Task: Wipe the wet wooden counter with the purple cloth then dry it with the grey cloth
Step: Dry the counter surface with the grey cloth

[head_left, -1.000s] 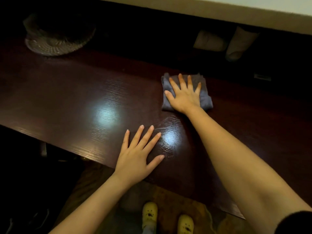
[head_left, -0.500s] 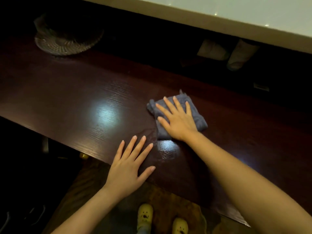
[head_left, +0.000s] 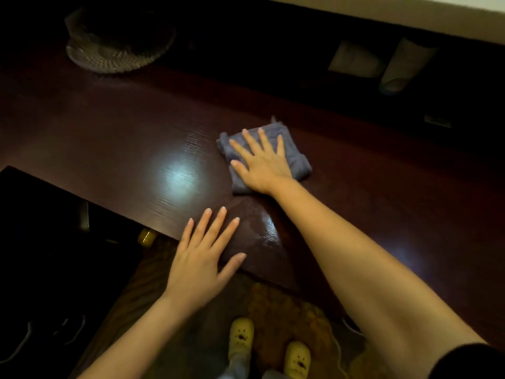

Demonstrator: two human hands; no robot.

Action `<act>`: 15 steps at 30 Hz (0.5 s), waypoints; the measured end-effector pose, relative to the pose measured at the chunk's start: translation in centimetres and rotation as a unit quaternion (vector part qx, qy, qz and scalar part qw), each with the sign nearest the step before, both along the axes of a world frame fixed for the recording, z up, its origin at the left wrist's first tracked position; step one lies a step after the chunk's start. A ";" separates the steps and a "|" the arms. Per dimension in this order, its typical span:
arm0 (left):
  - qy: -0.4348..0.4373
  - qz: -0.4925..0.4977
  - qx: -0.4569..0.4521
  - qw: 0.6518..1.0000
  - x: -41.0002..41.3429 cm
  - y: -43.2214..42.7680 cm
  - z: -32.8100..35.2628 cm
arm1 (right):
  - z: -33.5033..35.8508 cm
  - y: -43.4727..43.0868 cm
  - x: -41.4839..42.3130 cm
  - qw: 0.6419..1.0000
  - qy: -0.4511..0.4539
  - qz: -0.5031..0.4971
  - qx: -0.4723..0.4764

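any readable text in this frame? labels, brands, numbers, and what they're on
No readable text anywhere in the head view.
Small label-like rectangle on the dark ledge behind the counter: too small and dim to read, if it bears text at all.
Two pale objects at the back: no legible print.
Yellow slippers: face-like marks only, no letters.
Cloth under the right hand, wooden counter, left hand: no markings.

One head-worn wide-angle camera is looking forward and steeply down from above the near edge of the wooden counter. It is sitting close enough that both forearms are filling the lower frame, and it is taking in the floor and yellow slippers directly beneath, with edges bending outward.
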State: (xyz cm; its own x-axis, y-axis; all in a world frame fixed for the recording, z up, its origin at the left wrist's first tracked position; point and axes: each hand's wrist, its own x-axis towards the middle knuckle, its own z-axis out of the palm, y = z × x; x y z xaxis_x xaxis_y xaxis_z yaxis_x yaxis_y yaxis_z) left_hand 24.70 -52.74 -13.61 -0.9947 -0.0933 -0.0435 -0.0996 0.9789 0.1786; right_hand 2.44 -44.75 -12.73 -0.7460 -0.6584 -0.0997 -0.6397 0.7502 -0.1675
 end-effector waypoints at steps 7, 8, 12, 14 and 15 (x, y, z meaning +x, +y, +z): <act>0.000 0.030 -0.012 0.999 2.3 0.4 -0.3 | -0.3 2.5 7.8 0.996 0.021 0.075 -0.042; 0.000 0.034 -0.008 0.999 2.7 0.5 -0.4 | -0.2 3.2 8.5 0.996 0.019 0.077 -0.045; 0.002 0.039 0.003 0.999 3.5 0.7 -0.6 | 0.1 6.2 11.4 0.996 0.006 0.078 -0.045; 0.002 0.041 0.005 0.999 3.3 0.9 -0.4 | 0.2 8.0 13.1 0.996 0.005 0.074 -0.043; 0.001 0.042 0.004 0.999 3.2 0.9 -0.3 | 0.1 9.1 13.8 0.997 0.005 0.069 -0.042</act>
